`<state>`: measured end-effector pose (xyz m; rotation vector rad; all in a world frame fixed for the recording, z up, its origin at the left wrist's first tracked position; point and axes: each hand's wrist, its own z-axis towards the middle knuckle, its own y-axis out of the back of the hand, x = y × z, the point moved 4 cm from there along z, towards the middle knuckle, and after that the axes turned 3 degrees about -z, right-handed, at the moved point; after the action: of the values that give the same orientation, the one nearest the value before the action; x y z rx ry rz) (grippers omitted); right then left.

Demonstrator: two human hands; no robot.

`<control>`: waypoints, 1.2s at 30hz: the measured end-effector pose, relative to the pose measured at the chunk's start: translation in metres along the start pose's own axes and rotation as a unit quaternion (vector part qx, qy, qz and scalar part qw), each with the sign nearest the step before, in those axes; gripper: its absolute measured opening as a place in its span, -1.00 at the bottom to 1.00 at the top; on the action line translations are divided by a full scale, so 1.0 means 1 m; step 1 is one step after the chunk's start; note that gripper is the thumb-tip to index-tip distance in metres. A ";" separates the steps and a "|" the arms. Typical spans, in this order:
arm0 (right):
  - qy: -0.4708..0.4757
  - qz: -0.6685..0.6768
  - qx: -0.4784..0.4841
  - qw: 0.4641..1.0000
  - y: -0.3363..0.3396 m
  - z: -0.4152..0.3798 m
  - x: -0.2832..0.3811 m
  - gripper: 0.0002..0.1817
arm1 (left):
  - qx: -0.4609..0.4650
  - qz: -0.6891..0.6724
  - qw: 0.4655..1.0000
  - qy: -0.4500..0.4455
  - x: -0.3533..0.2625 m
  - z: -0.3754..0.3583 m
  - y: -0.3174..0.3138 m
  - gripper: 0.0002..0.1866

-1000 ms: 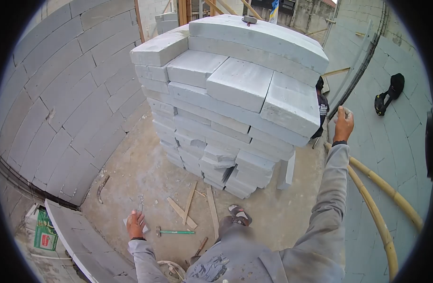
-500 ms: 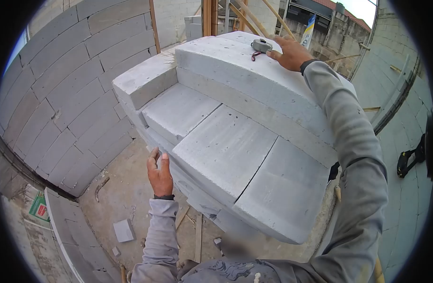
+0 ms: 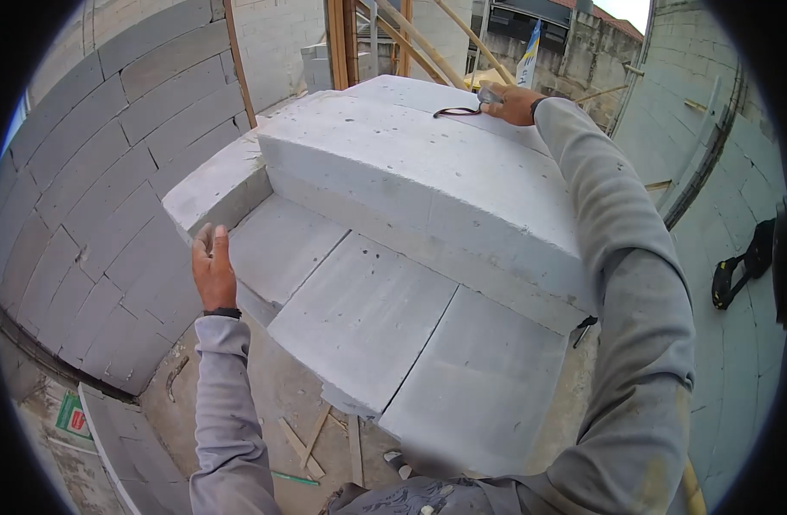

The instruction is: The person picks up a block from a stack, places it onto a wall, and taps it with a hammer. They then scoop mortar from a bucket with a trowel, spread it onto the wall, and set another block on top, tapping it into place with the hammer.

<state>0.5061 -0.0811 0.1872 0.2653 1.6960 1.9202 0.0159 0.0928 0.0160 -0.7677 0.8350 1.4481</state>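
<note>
Nearest the body, three pale blocks (image 3: 363, 313) lie side by side on the stack, wood strips (image 3: 312, 445) on the floor below. The left hand (image 3: 213, 273) is raised by the stack's left side, half open, thumb apart from loosely bent fingers, holding nothing. Beyond a raised long block (image 3: 411, 167), the right hand (image 3: 512, 105) closes its fingers on a grey tape measure (image 3: 494, 93) at the stack's far top, its dark strap (image 3: 456, 112) trailing left. Wooden posts (image 3: 342, 43) and a blue-topped flag (image 3: 528, 56) stand behind
</note>
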 end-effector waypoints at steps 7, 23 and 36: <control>-0.143 0.173 -0.214 0.951 0.018 -0.245 -0.099 -0.14 | 0.070 0.074 0.993 -0.056 -0.012 0.156 -0.086 -0.30; -0.187 0.741 -0.327 0.556 -0.110 -0.298 -0.043 -0.06 | 0.203 -0.093 0.961 0.163 0.132 0.281 -0.125 -0.30; -0.134 0.680 -0.338 0.637 -0.063 -0.377 -0.030 -0.39 | 0.089 -0.303 0.890 0.330 -0.038 -0.052 -0.089 0.18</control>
<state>0.3618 -0.4142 0.0645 1.7777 0.2012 3.0383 0.1050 0.0290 0.0170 -1.2719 1.0861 0.5298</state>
